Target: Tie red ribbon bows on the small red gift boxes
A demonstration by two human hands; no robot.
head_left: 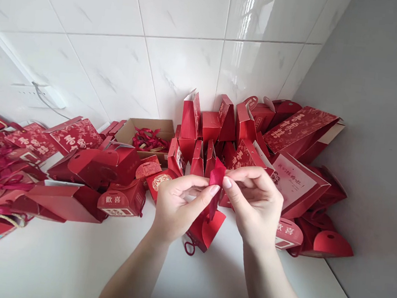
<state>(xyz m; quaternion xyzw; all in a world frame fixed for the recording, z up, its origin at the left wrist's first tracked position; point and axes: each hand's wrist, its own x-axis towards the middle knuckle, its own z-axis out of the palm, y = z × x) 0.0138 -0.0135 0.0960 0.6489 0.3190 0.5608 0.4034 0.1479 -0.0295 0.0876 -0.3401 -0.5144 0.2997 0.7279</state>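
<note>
A dark red satin ribbon point(218, 172) is stretched between my two hands, above the white table. My left hand point(182, 203) pinches it between thumb and fingers. Close on the other side, my right hand point(256, 204) has thumb and forefinger pinched on the ribbon's edge. The ribbon's lower end hangs toward a small red gift box point(214, 228), partly hidden behind my left hand. A dark red cord loop point(189, 248) lies beside that box on the table.
Red gift boxes crowd the wall side, including upright ones point(190, 118) and a large one with a white panel point(295, 182). An open cardboard box point(126, 132) holds loose ribbons point(150, 139). More red boxes point(70, 202) pile up leftward. A grey wall point(382, 138) bounds the right.
</note>
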